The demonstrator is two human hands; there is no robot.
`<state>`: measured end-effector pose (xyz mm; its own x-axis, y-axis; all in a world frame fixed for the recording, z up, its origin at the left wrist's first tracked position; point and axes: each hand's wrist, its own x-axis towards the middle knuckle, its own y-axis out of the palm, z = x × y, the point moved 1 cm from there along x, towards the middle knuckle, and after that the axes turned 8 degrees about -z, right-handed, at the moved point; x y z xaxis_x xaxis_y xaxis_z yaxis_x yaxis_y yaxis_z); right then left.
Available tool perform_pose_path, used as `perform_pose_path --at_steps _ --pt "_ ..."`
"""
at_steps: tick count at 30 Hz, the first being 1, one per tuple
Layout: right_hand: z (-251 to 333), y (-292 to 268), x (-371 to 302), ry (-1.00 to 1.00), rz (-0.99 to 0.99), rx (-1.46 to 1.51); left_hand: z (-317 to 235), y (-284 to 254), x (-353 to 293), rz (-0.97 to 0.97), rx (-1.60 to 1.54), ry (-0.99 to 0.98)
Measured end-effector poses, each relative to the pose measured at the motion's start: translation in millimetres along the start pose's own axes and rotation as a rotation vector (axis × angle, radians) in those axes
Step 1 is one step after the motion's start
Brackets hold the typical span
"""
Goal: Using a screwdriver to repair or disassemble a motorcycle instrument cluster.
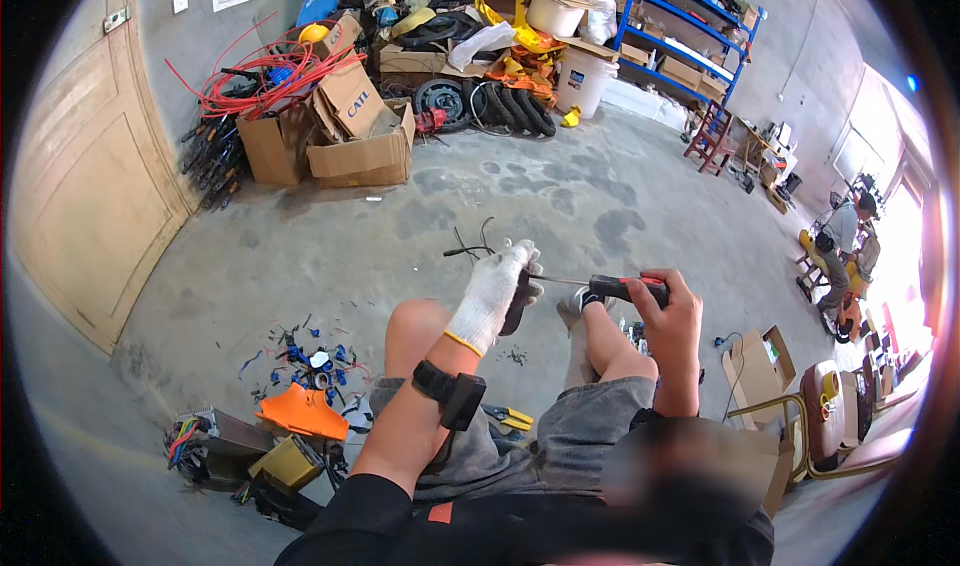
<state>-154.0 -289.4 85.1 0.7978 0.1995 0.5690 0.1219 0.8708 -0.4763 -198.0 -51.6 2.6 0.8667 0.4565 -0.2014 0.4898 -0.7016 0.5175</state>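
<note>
My left hand (498, 281), in a white knit glove, is closed around a dark, flat part (517, 308) whose exact kind I cannot make out. Black cables (468, 250) stick out past the far side of the glove. My right hand (672, 311) is bare and wraps round the black-and-red handle of a screwdriver (609, 286). Its thin metal shaft points left, with the tip at the dark part; the glove partly hides the contact. Below, near my lap, lie pliers with yellow handles (512, 417).
Blue connectors and wire scraps (310, 361) litter the floor at left, beside an orange plastic piece (303, 413) and metal boxes with wires (225, 444). Cardboard boxes (360, 156), tyres (508, 108) and a blue shelf (680, 16) stand far off. A chair (822, 411) is at right; another person (840, 241) sits beyond.
</note>
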Motion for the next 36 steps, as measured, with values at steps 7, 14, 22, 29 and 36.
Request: perform_pose_path --at_steps 7,14,22,29,36 --pt "12 8 -15 -0.313 -0.019 0.1 11 -4 15 -0.089 -0.052 -0.011" --pt "28 -9 -1 -0.373 0.304 0.158 7 -1 7 -0.027 -0.126 -0.041" --pt "13 -7 -2 -0.018 0.077 -0.052 11 0 7 -0.007 -0.086 -0.128" --pt "7 2 -1 0.225 0.015 -0.141 12 2 5 0.002 0.02 -0.098" --pt "23 -8 -7 -0.325 0.179 0.155 10 -1 8 -0.022 -0.179 -0.148"
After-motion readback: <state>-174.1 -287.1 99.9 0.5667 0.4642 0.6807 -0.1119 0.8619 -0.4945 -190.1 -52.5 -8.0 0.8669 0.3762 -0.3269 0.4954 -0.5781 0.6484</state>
